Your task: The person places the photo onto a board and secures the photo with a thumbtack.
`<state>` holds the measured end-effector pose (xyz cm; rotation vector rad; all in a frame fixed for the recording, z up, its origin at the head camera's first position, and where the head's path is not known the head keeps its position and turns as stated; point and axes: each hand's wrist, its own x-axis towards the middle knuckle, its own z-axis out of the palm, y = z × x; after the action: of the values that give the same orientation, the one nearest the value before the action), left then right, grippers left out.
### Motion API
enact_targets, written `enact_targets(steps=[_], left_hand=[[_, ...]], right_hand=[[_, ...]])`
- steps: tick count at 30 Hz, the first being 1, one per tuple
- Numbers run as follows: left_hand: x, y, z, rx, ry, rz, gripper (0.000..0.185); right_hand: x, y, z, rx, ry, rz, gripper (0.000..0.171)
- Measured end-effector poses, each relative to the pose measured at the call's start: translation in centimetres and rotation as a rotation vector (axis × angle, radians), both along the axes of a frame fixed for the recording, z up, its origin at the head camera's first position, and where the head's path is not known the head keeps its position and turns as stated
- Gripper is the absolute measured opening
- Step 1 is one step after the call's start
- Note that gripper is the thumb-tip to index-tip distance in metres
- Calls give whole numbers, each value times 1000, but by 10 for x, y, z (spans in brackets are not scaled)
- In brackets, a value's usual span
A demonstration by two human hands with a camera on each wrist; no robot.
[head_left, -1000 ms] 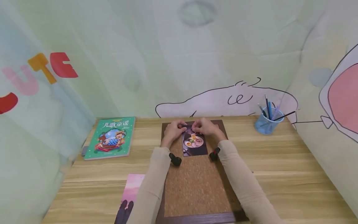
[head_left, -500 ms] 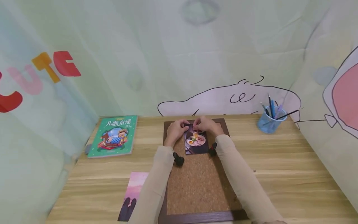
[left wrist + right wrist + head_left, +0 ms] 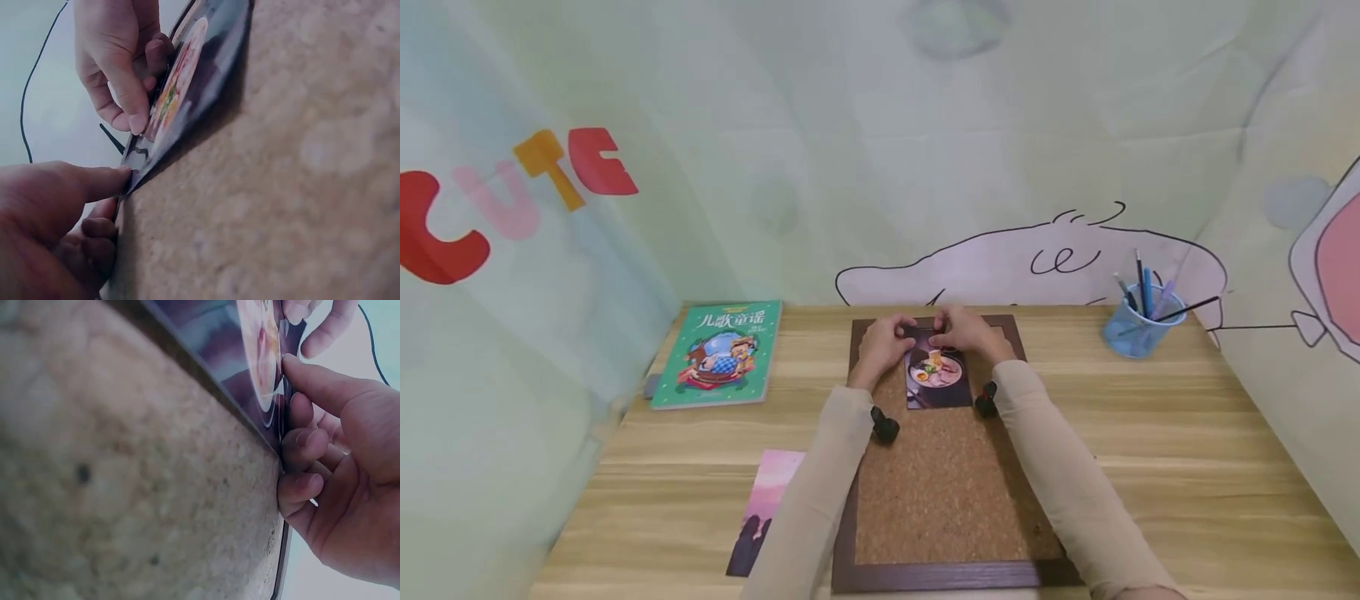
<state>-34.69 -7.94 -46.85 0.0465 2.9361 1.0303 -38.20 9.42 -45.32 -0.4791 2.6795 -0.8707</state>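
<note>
A dark photo print [image 3: 937,390] of a bowl of food lies at the far end of a brown-framed cork board [image 3: 947,492]. My left hand [image 3: 882,346] pinches the print's upper left corner; in the left wrist view its thumb [image 3: 106,181] lies on the corner with the fingers curled below. On the upper right part my right hand [image 3: 967,335] pinches the top edge. In the right wrist view, its thumb [image 3: 312,375] touches the glossy face and the other fingers curl against the edge. The near end of the print looks raised off the cork. Whether a small fastener sits under the fingertips is hidden.
A pink photo print [image 3: 767,500] lies left of the board, partly under the left sleeve [image 3: 820,483]. A green children's book [image 3: 722,354] is at the back left. At the back right stands a blue cup [image 3: 1138,333] of pens and pencils. A printed curtain [image 3: 775,167] hangs behind.
The head view has shifted slightly, so the scene sits farther right and a bit higher. Both hands stay at the print's top edge; the right fingers have spread a little.
</note>
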Motion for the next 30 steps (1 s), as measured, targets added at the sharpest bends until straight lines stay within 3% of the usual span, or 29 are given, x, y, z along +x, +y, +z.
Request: enact_targets(steps=[10, 15, 22, 30], left_hand=[[7, -13, 14, -13, -34, -114, 43], [11, -21, 19, -67, -33, -167, 44], [24, -24, 31, -133, -55, -216, 45], [40, -41, 41, -126, -54, -278, 48]], right_hand=[[7, 10, 7, -18, -11, 48, 26], [11, 15, 10, 43, 20, 67, 26], [24, 24, 15, 127, 43, 14, 23], [40, 34, 18, 109, 105, 58, 23]])
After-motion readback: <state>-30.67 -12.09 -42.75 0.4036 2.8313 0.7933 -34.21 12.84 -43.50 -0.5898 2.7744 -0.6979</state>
